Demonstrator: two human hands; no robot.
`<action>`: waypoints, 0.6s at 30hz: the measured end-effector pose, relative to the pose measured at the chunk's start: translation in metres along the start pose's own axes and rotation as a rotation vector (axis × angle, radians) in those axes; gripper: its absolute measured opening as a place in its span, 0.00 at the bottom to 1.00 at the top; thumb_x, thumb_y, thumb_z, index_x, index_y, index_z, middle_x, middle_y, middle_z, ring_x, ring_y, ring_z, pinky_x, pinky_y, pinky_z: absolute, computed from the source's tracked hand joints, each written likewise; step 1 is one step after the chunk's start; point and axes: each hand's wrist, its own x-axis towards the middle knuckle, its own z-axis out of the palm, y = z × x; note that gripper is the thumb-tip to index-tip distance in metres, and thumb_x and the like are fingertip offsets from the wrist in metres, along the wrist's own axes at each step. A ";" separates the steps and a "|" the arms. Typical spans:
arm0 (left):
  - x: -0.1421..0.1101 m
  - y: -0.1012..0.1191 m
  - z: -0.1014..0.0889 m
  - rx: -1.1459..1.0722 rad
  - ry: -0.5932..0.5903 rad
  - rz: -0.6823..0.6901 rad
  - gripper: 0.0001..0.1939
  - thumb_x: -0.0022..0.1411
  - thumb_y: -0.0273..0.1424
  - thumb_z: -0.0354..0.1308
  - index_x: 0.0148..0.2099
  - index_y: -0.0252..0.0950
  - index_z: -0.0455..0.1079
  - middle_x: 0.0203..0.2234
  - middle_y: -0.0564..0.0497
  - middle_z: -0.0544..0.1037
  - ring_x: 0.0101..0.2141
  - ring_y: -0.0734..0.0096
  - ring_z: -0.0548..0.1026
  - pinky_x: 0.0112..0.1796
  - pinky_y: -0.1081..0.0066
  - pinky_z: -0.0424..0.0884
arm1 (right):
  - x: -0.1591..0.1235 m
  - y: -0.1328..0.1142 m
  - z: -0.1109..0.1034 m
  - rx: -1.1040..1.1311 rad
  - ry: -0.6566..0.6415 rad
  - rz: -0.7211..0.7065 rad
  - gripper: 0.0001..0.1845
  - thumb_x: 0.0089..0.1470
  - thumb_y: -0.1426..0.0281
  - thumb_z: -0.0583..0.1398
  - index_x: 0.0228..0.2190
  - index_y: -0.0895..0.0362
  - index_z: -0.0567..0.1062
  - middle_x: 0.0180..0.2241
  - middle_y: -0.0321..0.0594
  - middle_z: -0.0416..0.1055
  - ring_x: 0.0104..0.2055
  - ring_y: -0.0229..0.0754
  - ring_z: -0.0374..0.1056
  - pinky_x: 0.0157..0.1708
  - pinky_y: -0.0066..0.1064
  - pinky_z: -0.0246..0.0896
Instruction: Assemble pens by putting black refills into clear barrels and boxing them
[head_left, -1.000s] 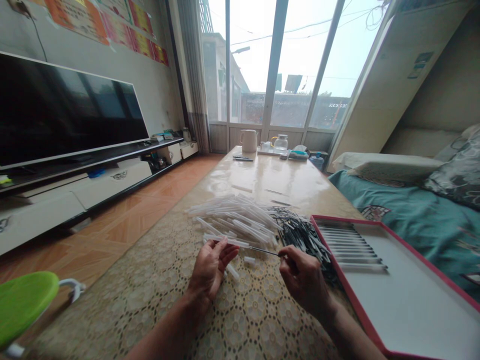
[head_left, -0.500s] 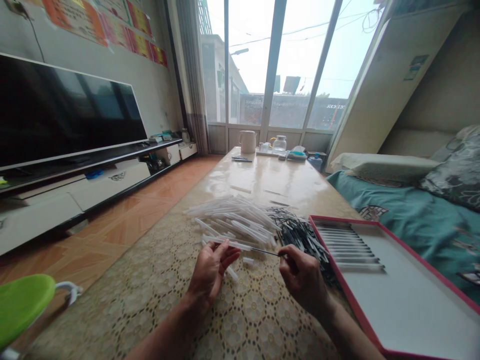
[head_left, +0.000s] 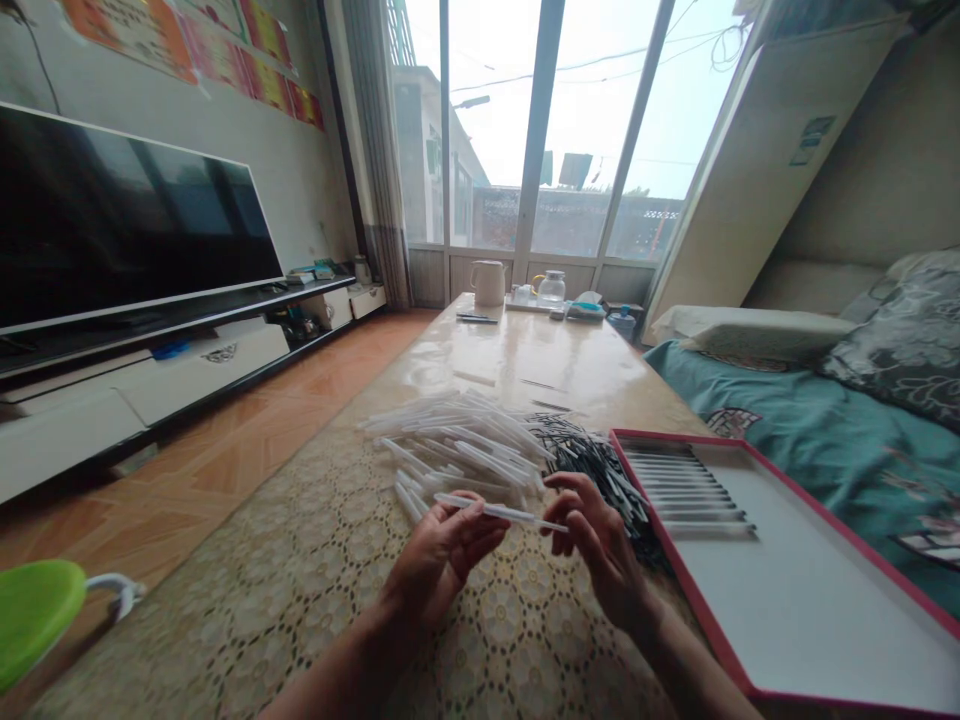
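My left hand (head_left: 450, 555) pinches a white translucent pen barrel (head_left: 480, 509) between thumb and fingers, held roughly level above the table. A thin refill (head_left: 551, 524) pokes out of the barrel's right end. Around that end, my right hand (head_left: 600, 550) has its fingers apart; whether a fingertip touches the refill is hard to tell. Just beyond the hands lies a heap of white pen barrels (head_left: 457, 440). Dark refills (head_left: 592, 460) are piled to its right. A shallow red-rimmed box (head_left: 817, 590) holds a row of pens (head_left: 690, 490) at its far left.
The long table wears a patterned cover (head_left: 315, 590). At its far end stand a beige jug (head_left: 489, 283), a glass pitcher (head_left: 552, 287) and a tissue pack (head_left: 586, 307). A green stool (head_left: 37, 610) is at the left, a teal-covered bed (head_left: 825, 440) at the right.
The refill has slid most of the way into the barrel. My right hand has loosened its pinch and spread its fingers, and my left hand has come slightly right and nearer.
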 end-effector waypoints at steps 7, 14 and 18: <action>0.001 0.007 0.002 -0.267 0.125 -0.011 0.07 0.59 0.17 0.51 0.31 0.29 0.68 0.23 0.45 0.78 0.26 0.69 0.79 0.28 0.76 0.77 | 0.015 0.037 -0.009 -0.648 0.253 0.030 0.12 0.57 0.71 0.51 0.37 0.57 0.73 0.38 0.45 0.71 0.41 0.45 0.65 0.42 0.35 0.58; 0.000 0.003 0.002 -0.163 0.112 0.003 0.06 0.59 0.18 0.52 0.33 0.30 0.67 0.23 0.44 0.79 0.25 0.69 0.79 0.29 0.75 0.77 | 0.018 0.043 0.011 -1.014 0.048 0.086 0.21 0.58 0.72 0.51 0.52 0.48 0.68 0.58 0.41 0.60 0.61 0.50 0.48 0.55 0.47 0.38; 0.001 0.002 -0.001 -0.112 0.085 0.008 0.05 0.58 0.19 0.53 0.32 0.31 0.67 0.23 0.45 0.79 0.26 0.69 0.79 0.29 0.75 0.77 | 0.017 0.041 0.013 -1.009 0.024 0.086 0.19 0.57 0.72 0.51 0.48 0.47 0.70 0.57 0.40 0.62 0.60 0.49 0.49 0.55 0.46 0.38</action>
